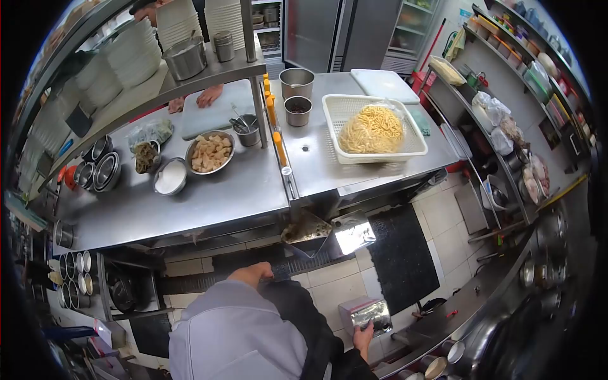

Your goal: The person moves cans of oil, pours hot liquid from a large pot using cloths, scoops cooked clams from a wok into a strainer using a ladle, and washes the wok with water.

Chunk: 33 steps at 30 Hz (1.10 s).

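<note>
A rectangular metal tin (369,315) with a shiny top is gripped at its near side by my right hand (363,339), low on the right of my body. My left hand (256,272) hangs over the floor drain grating with its fingers curled in, and nothing shows in it. Beyond my left hand stands an open square tin (307,229) with brownish residue inside. Right beside that one is another tin (353,233) with a bright, reflective surface.
A steel counter (209,215) crosses ahead, carrying a bowl of meat pieces (211,152) and a white basket (377,156) with bagged noodles (373,130). Another person's hand (210,95) rests on a cutting board (218,114). Black mats (404,256) cover parts of the tiled floor.
</note>
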Available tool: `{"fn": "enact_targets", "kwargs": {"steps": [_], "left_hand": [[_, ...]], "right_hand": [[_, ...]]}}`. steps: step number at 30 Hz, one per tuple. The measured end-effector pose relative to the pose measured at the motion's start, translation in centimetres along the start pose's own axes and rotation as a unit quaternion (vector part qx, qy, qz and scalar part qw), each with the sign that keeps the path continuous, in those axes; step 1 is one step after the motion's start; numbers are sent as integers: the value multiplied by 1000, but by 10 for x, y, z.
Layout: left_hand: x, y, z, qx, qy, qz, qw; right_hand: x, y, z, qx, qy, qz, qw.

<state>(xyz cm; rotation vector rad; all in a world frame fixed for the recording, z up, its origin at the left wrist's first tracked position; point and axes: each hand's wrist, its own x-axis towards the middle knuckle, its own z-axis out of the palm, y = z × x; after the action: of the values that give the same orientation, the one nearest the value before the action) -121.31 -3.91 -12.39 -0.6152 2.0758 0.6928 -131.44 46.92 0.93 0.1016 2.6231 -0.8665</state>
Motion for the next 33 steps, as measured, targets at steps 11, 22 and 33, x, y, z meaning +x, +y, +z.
{"fn": "enact_targets", "kwargs": {"steps": [11, 22, 33], "left_hand": [[18, 61, -95, -87, -111, 174, 975], [44, 167, -64, 319, -327, 457, 763], [-126, 247, 163, 329, -310, 481, 751]], "right_hand": [[-177, -81, 92, 154, 38, 262, 952], [-418, -80, 330, 284, 357, 551, 698], [-566, -220, 522, 504, 440, 673, 314]]}}
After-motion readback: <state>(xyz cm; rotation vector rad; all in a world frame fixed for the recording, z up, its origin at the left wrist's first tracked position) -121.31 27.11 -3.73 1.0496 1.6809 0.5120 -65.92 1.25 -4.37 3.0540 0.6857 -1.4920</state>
